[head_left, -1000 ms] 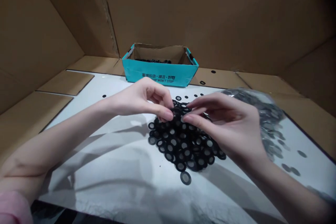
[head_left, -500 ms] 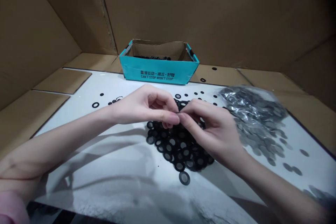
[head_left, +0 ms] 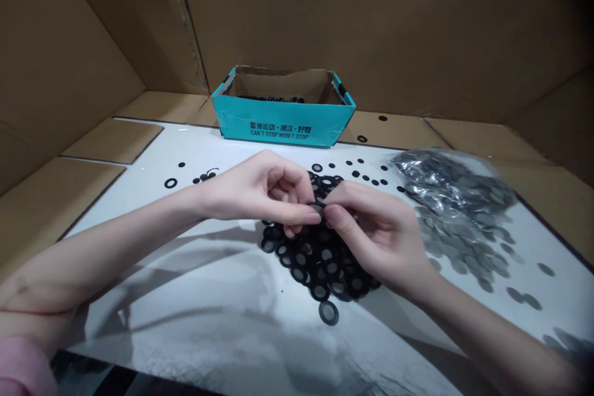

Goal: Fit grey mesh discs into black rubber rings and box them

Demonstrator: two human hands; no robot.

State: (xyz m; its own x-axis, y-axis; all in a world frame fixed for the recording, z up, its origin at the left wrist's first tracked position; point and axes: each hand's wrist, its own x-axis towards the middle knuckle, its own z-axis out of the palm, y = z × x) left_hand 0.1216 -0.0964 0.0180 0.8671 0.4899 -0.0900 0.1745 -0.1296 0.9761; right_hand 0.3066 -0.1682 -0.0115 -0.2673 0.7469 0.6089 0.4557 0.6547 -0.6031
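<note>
My left hand (head_left: pixel 283 195) pinches a small black ring with a grey mesh-like middle (head_left: pixel 317 206) between thumb and fingers. From the other side, my right hand (head_left: pixel 375 223) grips the ring's edge with thumb and forefinger. Both hands hover over a heap of similar black rings with grey centres (head_left: pixel 320 266), partly covering it. One such ring (head_left: pixel 328 313) lies apart at the front of the heap. To the right of my right hand, thin grey discs (head_left: pixel 464 244) are spread on the white table (head_left: pixel 185 297).
A turquoise cardboard box (head_left: pixel 283 122) with black pieces inside stands at the back. At the right, a clear plastic bag (head_left: pixel 455 185) holds many grey discs. Small black discs (head_left: pixel 356 174) and a loose black ring (head_left: pixel 171 183) lie about. Cardboard walls (head_left: pixel 371 25) surround the table.
My fingertips have shifted slightly apart, and the ring between them now shows more of its face. The view has moved a little; the heap, box and bag stay put.
</note>
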